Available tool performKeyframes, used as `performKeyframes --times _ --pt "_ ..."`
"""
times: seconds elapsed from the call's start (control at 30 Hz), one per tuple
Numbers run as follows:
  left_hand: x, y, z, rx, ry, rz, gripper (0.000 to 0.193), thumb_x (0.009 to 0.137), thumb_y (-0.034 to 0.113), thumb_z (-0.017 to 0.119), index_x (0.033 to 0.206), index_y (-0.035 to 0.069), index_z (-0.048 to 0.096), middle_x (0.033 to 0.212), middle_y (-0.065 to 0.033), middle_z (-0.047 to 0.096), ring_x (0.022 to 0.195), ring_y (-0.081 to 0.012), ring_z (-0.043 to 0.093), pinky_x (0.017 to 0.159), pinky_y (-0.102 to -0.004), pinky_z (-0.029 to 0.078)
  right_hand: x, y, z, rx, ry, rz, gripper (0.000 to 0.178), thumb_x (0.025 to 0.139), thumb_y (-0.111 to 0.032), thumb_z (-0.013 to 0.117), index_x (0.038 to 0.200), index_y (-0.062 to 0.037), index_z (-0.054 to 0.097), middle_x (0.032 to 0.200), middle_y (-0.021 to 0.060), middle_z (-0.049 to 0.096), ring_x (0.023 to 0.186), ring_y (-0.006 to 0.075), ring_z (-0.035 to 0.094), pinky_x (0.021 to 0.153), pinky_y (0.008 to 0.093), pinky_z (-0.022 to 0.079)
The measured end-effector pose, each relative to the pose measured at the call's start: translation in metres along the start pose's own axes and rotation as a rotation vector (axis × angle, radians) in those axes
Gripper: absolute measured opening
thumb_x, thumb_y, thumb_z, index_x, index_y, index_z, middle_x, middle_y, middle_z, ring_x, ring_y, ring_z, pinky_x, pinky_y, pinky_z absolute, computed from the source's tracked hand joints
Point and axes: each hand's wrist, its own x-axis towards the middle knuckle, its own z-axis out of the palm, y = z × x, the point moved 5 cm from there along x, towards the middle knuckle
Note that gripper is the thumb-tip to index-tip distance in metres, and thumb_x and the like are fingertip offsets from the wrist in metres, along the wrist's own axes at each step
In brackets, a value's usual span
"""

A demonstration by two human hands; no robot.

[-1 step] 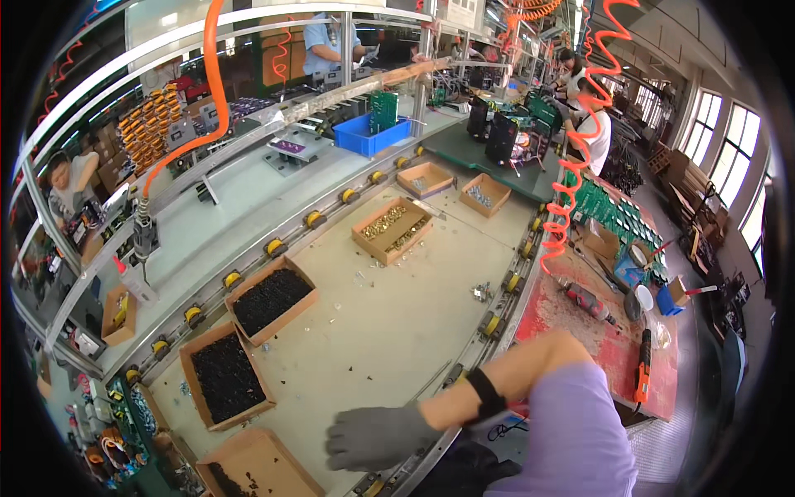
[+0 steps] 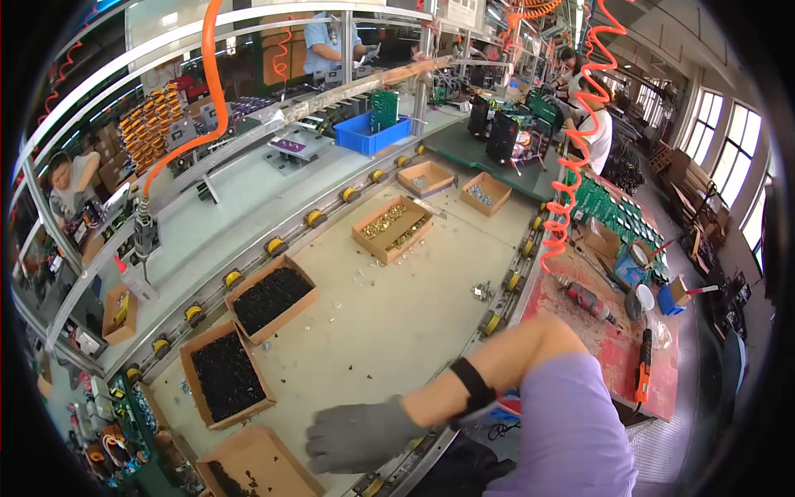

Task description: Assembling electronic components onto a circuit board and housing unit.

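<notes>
Grey-gloved, your right hand is just right of the nearest cardboard tray; I can't tell its grip

A low brown cardboard box lies flat on the pale bench, its top open. The bottom of the view cuts part of it off. Small black bits sit in a clump at its left side, and a few more dot its brown floor.

bright windows right; red-topped table nearer; grey floor alongside
</notes>
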Motion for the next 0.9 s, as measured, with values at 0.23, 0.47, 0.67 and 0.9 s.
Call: performKeyframes --times 0.23,0.47,0.67,0.9 --pt "0.001 0.01 0.01 0.128 0.02 -0.077 0.062 0.092 0.033 0.057 0.143 0.001 0.041 0.134 -0.0255 0.047 0.122 -0.041 0.046 0.104 -0.0464 0.036 0.189 -0.076 -0.064 0.026 0.015 -0.554 0.02 0.078 -0.026 0.065 0.087 -0.0096 0.073 0.082 0.0139 0.07 0.077 0.0307 0.068 0.071 0.0421 0.054" --pt "-0.024 -0.035 -0.011 0.357 0.132 -0.263 0.065 0.091 0.036 0.058 0.144 0.003 0.041 0.136 -0.0249 0.046 0.124 -0.0412 0.045 0.106 -0.0482 0.034 0.263 -0.147 -0.024 0.032 -0.079 -0.611 0.025 0.071 -0.023 0.069 0.091 -0.0106 0.074 0.089 0.0149 0.071 0.081 0.0305 0.07 0.072 0.0418 0.055" --pt "-0.026 -0.049 -0.015 0.486 0.212 -0.365 0.067 0.09 0.038 0.059 0.145 0.005 0.041 0.138 -0.0244 0.045 0.126 -0.0414 0.044 0.108 -0.0497 0.033 0.277 -0.175 -0.021 0.065 -0.113 -0.626 0.032 0.065 -0.021 0.072 0.095 -0.0116 0.075 0.095 0.0159 0.072 0.086 0.0303 0.071 0.073 0.0416 0.056" --pt "-0.024 -0.043 0.004 0.567 0.249 -0.464 0.069 0.088 0.041 0.061 0.146 0.008 0.04 0.14 -0.0237 0.044 0.129 -0.0416 0.042 0.11 -0.0514 0.031 0.168 -0.066 0.017 0.415 -0.027 -0.251 0.021 0.084 -0.023 0.065 0.1 -0.0084 0.066 0.092 0.0138 0.066 0.094 0.0322 0.066 0.077 0.0446 0.053"
